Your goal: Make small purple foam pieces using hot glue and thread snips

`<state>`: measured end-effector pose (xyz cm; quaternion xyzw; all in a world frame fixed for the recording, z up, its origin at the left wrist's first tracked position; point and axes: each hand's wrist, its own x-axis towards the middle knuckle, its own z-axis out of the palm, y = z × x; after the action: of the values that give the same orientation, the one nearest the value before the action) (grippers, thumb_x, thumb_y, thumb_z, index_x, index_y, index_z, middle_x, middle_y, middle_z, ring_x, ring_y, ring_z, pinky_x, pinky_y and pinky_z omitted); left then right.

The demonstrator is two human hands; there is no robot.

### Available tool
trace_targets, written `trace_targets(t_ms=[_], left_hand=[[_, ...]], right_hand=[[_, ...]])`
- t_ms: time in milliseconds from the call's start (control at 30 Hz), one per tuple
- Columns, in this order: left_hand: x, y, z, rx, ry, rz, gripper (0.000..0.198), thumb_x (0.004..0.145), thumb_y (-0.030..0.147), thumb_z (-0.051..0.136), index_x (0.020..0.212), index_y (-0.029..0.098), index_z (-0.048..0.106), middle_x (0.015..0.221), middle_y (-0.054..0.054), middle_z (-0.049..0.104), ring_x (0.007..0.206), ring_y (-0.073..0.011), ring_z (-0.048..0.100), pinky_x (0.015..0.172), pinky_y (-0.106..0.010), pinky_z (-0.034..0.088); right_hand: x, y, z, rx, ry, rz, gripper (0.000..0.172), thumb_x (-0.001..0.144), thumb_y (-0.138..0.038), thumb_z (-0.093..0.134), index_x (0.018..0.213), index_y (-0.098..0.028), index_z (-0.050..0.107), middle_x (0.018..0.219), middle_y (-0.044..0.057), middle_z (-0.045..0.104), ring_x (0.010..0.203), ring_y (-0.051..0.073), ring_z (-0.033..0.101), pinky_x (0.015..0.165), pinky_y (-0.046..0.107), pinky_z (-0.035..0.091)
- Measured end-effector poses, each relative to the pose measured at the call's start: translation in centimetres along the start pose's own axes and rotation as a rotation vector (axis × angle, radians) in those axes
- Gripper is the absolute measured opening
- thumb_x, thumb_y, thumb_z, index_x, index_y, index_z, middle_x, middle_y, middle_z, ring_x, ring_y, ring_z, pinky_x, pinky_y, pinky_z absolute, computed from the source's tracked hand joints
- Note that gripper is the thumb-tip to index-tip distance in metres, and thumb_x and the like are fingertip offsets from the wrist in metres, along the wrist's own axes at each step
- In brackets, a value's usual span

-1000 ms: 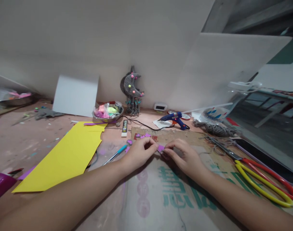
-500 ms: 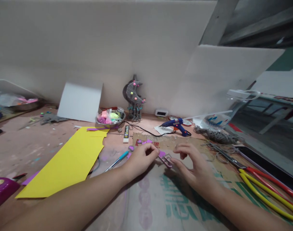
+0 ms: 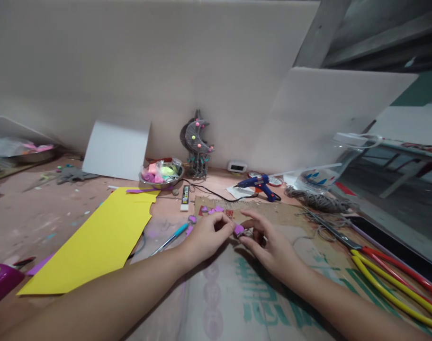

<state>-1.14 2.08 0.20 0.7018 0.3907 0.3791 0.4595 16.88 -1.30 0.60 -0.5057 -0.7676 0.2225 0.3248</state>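
Observation:
Between my two hands is a small purple piece (image 3: pixel 239 230) with a grey edge. My left hand (image 3: pixel 211 234) pinches it at its left side, thumb and forefinger together. My right hand (image 3: pixel 267 241) is at its right side, with the thumb and a finger close to it and the fingers curled; whether they touch it is hard to tell. Other small purple pieces (image 3: pixel 219 209) lie just behind my left hand. A blue pen (image 3: pixel 176 234) rests to the left, with a purple heart-like piece (image 3: pixel 192 219) at its tip.
Yellow paper (image 3: pixel 95 241) lies at the left. Behind stand a bowl (image 3: pixel 161 184), a grey moon ornament (image 3: pixel 198 137) and a blue glue gun (image 3: pixel 258 184). Scissors (image 3: pixel 365 255), grey yarn (image 3: pixel 319 200) and a phone (image 3: pixel 397 246) are at the right.
My right hand has moved left and closer to my left hand. The pink-framed loop seen between the hands is no longer visible there; the purple piece now shows between the fingertips.

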Motion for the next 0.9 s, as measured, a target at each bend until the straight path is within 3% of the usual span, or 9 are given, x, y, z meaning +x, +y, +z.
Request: trace_targets(t_ms=[567, 700, 767, 900], left_hand=[[-0.1, 0.3, -0.1, 0.022, -0.017, -0.002, 0.018, 0.081, 0.031, 0.047, 0.074, 0.016, 0.055, 0.074, 0.0, 0.057, 0.074, -0.0142, 0.053, 0.067, -0.023, 0.039], [0.0, 0.1, 0.0, 0.001, -0.003, -0.004, 0.021, 0.082, 0.034, 0.046, 0.074, 0.016, 0.055, 0.073, 0.0, 0.057, 0.073, -0.0143, 0.054, 0.066, -0.024, 0.039], [0.0, 0.0, 0.0, -0.004, -0.001, -0.006, 0.022, 0.082, 0.035, 0.046, 0.074, 0.016, 0.055, 0.073, 0.0, 0.057, 0.073, -0.0141, 0.054, 0.066, -0.023, 0.039], [-0.1, 0.3, -0.1, -0.012, -0.005, -0.01, 0.02, 0.082, 0.033, 0.048, 0.076, 0.016, 0.057, 0.075, 0.0, 0.059, 0.073, -0.0142, 0.055, 0.066, -0.023, 0.041]], right_hand=[[0.0, 0.1, -0.1, -0.041, 0.02, -0.008, 0.035, 0.089, -0.035, 0.045, 0.122, -0.023, 0.043, 0.087, 0.003, 0.062, 0.062, 0.012, 0.054, 0.057, 0.025, 0.043], [-0.2, -0.3, -0.7, -0.043, 0.15, -0.01, 0.034, 0.085, -0.038, 0.049, 0.114, -0.019, 0.048, 0.067, -0.001, 0.054, 0.056, 0.013, 0.05, 0.054, 0.026, 0.042], [-0.2, -0.5, -0.9, -0.021, 0.154, 0.003, 0.036, 0.084, -0.038, 0.051, 0.114, -0.018, 0.048, 0.059, -0.003, 0.049, 0.054, 0.014, 0.05, 0.054, 0.027, 0.042], [-0.1, -0.7, -1.0, -0.054, 0.106, 0.026, 0.04, 0.083, -0.039, 0.054, 0.119, -0.021, 0.049, 0.078, 0.003, 0.063, 0.056, 0.014, 0.05, 0.055, 0.028, 0.043]])
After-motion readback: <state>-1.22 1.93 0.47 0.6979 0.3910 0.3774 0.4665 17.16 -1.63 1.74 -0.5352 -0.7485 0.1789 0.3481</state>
